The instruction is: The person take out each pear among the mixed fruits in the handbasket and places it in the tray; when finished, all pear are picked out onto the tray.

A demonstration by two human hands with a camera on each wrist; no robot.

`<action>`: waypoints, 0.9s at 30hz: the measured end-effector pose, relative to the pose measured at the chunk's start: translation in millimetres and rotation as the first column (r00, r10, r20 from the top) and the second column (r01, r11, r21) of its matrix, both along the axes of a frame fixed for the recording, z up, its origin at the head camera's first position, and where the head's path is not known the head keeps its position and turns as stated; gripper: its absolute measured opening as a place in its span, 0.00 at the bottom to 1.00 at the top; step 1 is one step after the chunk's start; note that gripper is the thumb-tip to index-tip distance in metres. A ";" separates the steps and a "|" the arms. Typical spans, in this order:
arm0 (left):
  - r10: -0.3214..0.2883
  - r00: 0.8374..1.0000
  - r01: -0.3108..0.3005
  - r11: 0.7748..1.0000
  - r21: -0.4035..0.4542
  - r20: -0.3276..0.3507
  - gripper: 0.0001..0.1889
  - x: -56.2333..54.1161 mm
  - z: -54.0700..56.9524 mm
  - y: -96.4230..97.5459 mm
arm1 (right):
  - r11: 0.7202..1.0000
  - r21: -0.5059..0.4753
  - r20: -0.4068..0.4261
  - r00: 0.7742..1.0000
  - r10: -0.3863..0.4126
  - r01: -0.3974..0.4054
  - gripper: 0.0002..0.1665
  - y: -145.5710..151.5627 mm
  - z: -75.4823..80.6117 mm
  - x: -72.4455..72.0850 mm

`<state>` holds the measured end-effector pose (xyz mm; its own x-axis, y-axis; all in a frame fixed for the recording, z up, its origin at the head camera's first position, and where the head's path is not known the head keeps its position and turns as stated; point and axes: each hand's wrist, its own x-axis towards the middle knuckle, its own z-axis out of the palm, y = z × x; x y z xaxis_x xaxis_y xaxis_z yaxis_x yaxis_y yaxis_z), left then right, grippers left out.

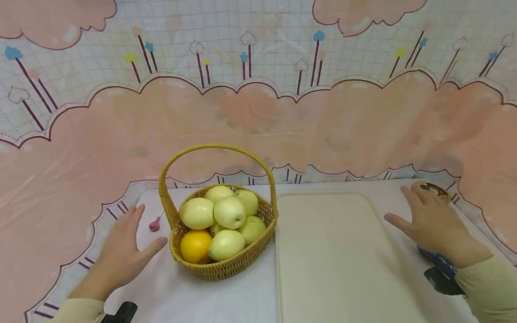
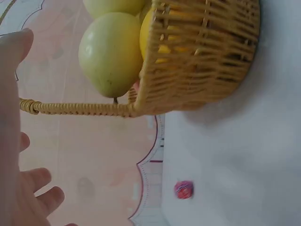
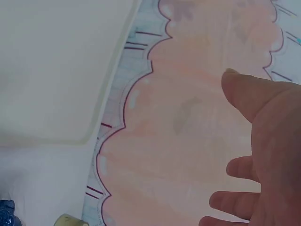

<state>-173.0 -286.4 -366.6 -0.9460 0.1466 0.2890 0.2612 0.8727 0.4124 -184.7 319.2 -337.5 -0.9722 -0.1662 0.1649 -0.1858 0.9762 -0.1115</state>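
Observation:
A woven basket point(image 1: 221, 270) with a tall arched handle stands left of centre, filled with several pale green pears point(image 1: 229, 212) and one orange point(image 1: 196, 247). My left hand point(image 1: 122, 251) hovers to the left of it, fingers straight and thumb spread, holding nothing. Close to those fingers lies a small pink-wrapped lollipop point(image 1: 154, 225). On the far right my right hand point(image 1: 438, 224) is also stretched out, with nothing in its grasp. Partly hidden behind it are a round brown-patterned item point(image 1: 436, 189) and a dark blue item point(image 1: 443, 261), whose kinds I cannot tell.
A flat beige tray point(image 1: 332, 256) with a raised rim lies on the white table point(image 1: 192, 311), to the right of the basket. Behind the table hangs a pink and white printed cloth point(image 1: 302, 138), which also runs along both sides.

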 end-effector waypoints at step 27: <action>0.004 0.997 -0.028 0.945 0.325 0.075 0.43 15.3 -54.5 30.9 | 0.965 -0.184 -0.175 0.972 0.157 -0.189 0.40 -57.1 -9.8 -4.1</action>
<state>-157.7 -255.5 -421.1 -0.9677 0.0404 0.2488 0.2068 0.6916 0.6921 -188.9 262.1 -347.2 -0.8906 -0.2780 0.3599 -0.3805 0.8890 -0.2548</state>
